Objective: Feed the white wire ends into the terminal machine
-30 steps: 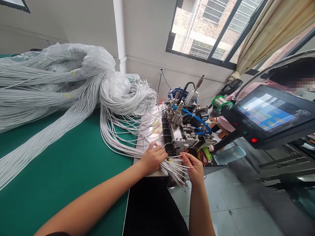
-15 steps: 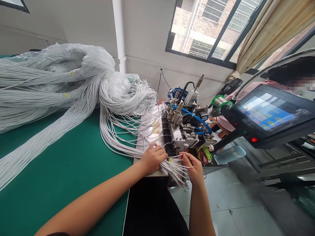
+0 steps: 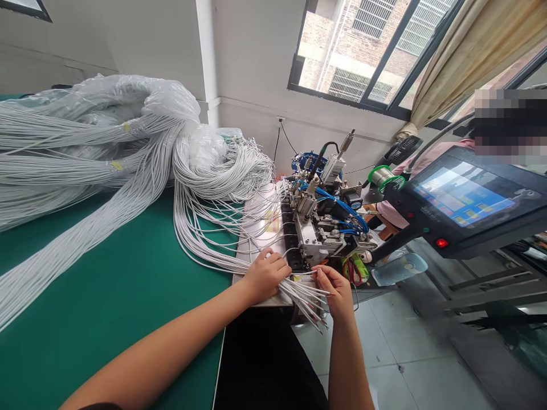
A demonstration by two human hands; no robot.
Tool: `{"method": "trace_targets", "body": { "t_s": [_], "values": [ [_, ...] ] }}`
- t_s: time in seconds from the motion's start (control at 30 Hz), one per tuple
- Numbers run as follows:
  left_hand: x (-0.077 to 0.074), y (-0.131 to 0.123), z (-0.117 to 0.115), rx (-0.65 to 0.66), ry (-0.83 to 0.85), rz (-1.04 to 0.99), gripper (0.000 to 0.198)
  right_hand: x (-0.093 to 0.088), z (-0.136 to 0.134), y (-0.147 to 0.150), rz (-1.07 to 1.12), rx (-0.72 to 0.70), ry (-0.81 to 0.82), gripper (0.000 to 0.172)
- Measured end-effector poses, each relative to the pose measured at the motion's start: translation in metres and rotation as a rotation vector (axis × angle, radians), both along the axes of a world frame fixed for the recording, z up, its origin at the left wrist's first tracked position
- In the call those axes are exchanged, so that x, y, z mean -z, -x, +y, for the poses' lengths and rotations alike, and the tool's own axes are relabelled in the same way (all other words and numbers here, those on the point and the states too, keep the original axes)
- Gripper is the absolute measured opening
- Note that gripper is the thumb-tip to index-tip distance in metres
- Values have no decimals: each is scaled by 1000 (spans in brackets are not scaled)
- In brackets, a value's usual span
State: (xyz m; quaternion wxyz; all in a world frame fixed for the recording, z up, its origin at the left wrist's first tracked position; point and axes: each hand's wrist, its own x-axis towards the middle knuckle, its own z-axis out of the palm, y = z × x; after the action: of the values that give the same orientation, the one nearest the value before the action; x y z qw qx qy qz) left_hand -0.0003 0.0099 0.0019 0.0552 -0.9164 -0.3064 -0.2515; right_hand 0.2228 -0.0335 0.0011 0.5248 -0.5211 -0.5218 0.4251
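On the green counter [image 3: 106, 296], white cables sweep from ten o'clock to the small machine [image 3: 318, 228] at centre. The left hand [image 3: 265, 276] clamps the cable bundle [image 3: 299, 293] at its front edge; the right hand [image 3: 337, 290] seemingly pinches one wire end [image 3: 305, 273], feeding it toward twelve o'clock. Seating it needs fine alignment.

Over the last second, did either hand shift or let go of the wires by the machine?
No visible change. The left hand stays closed on the bundle of white wires, and the right hand still pinches one wire end beside the machine. The wire coils on the green mat lie as before.
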Motion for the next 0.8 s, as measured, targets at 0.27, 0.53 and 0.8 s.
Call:
{"method": "trace_targets", "body": {
  "t_s": [0.27, 0.53, 0.8],
  "values": [
    [1, 0, 0, 0, 10, 4, 28, 2, 2, -1, 15, 3, 14, 29],
    [-2, 0, 0, 6, 39, 32, 28, 5, 2, 0, 60, 11, 33, 27],
    [-2, 0, 0, 6, 44, 33, 29, 2, 1, 1, 74, 17, 34, 25]
  ]
}}
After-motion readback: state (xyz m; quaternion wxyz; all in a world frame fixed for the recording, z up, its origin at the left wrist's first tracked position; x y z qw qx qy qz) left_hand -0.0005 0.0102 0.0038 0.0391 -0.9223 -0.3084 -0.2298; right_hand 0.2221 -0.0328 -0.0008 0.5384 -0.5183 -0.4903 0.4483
